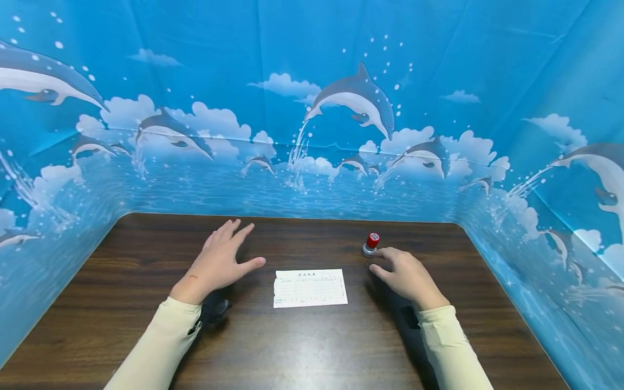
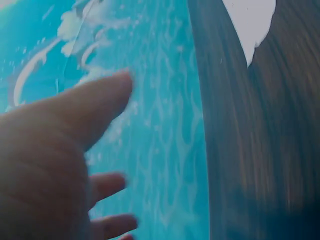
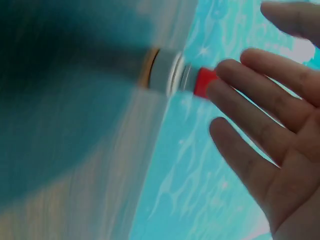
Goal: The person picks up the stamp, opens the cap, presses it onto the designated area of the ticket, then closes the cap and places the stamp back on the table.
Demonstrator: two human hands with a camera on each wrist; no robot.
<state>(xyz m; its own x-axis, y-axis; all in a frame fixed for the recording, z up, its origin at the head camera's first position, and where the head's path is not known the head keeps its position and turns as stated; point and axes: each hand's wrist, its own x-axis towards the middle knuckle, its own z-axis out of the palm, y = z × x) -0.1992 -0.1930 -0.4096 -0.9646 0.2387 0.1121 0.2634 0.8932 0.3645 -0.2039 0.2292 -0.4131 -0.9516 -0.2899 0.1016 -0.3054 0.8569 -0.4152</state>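
A stamp with a red top and silver base (image 1: 372, 241) stands upright on the dark wooden table. My right hand (image 1: 407, 275) is close to its right side, fingers extended and holding nothing; in the right wrist view the fingertips overlap the red cap (image 3: 204, 83). A white printed form (image 1: 310, 288) with a ruled grid and a ragged left edge lies flat in the middle. Left of the form, my left hand (image 1: 219, 261) is held over the table with fingers and thumb spread, holding nothing. The paper's torn corner (image 2: 250, 30) shows in the left wrist view.
A blue cloth printed with dolphins (image 1: 312, 179) rises behind the table and along both sides. The table's far edge (image 1: 292, 218) meets it. Dark wrist devices (image 1: 214, 310) sit under the pale yellow sleeves.
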